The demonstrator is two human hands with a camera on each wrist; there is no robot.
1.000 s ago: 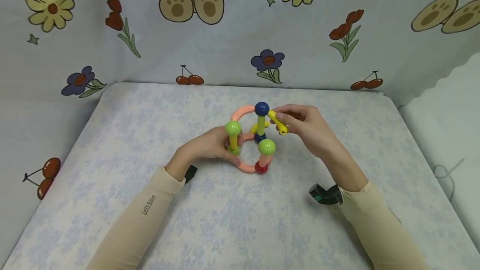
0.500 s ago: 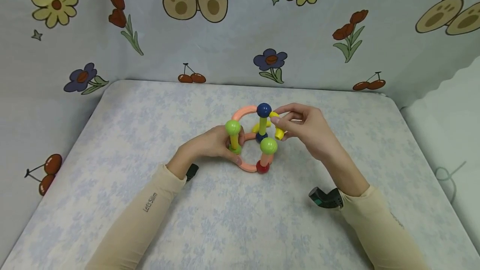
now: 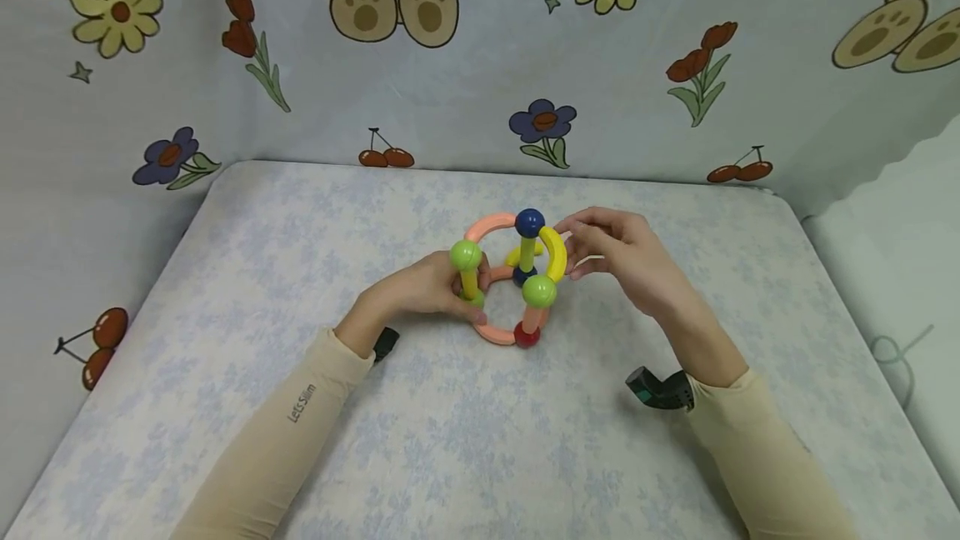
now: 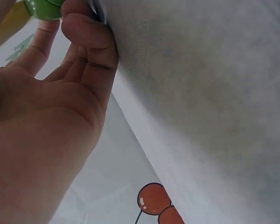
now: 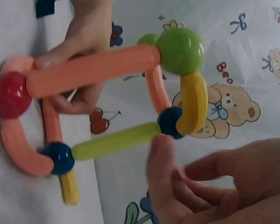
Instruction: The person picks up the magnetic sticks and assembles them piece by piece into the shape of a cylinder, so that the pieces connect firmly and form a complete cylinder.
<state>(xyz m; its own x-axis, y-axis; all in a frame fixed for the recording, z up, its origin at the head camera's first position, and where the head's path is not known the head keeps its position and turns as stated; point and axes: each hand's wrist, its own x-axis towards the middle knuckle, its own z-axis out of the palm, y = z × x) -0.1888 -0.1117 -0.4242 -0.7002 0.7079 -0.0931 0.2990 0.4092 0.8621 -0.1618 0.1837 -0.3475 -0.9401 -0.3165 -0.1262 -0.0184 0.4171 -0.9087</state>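
Observation:
A toy frame of coloured balls and rods stands on the table. My left hand (image 3: 423, 286) grips its lower left side, thumb on the salmon curved rod (image 3: 495, 334) of the bottom ring. The upper left green ball (image 3: 466, 255) rises above that hand. On the upper right, a yellow curved rod (image 3: 556, 253) joins the dark blue ball (image 3: 530, 223) to the front green ball (image 3: 539, 291). A salmon post (image 5: 93, 70) links this green ball to the red ball (image 5: 11, 94). Beside the yellow rod, my right hand (image 3: 630, 257) has loosely bent fingers with nothing between them.
The frame sits mid-table on a pale blue patterned cloth (image 3: 450, 440). A printed curtain (image 3: 465, 98) hangs behind the table's far edge. Another short yellow rod (image 5: 70, 189) sticks out from the lower blue ball (image 5: 58, 157).
The yellow curved rod has swung so its lower end meets the front green ball. My right hand has let go of it and drawn slightly right. My left hand keeps its grip.

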